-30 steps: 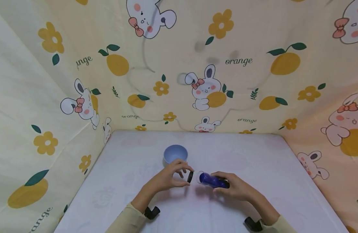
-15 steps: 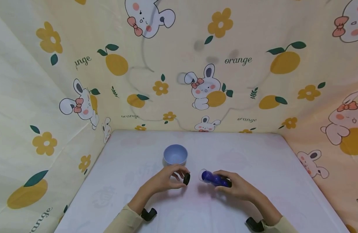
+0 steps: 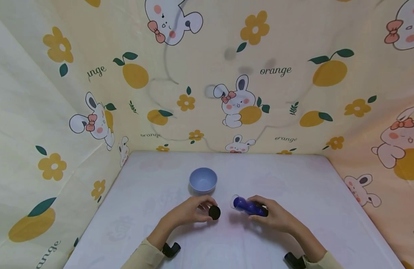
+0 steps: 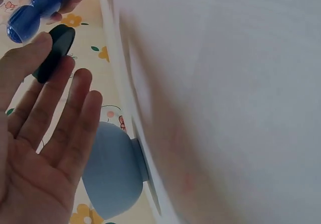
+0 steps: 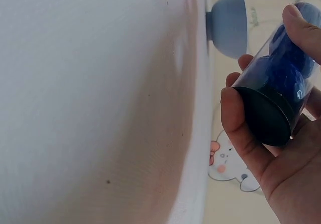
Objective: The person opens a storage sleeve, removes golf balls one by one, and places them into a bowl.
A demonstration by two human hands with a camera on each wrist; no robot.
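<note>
Nearest me, my pale sleeves reach in from below, and a small black camera sits at each wrist. My left grip pinches a round black cap between thumb and fingertips. The head view shows me the cap's flat round face; the left wrist view instead catches it slanted, with my remaining fingers stretched out loosely beside it, pointing past the bowl.

To the right of that pinch, and apart from it, my right grip is wrapped round a clear tube with blue balls inside. From above, the tube's clear-rimmed end points toward my left grip while my fingers cover much of the other end. Only the right wrist view lays bare that end: a dark, round base, one fingertip lying against its edge. How many balls there are I cannot tell.

Both cap and tube are held above the white surface. Just beyond my left grip a light blue bowl stands upright; the head view looks into it, whereas the wrist views show its outer wall and small foot. Farthest from both grips hangs a cream cloth printed with rabbits, oranges and flowers.
</note>
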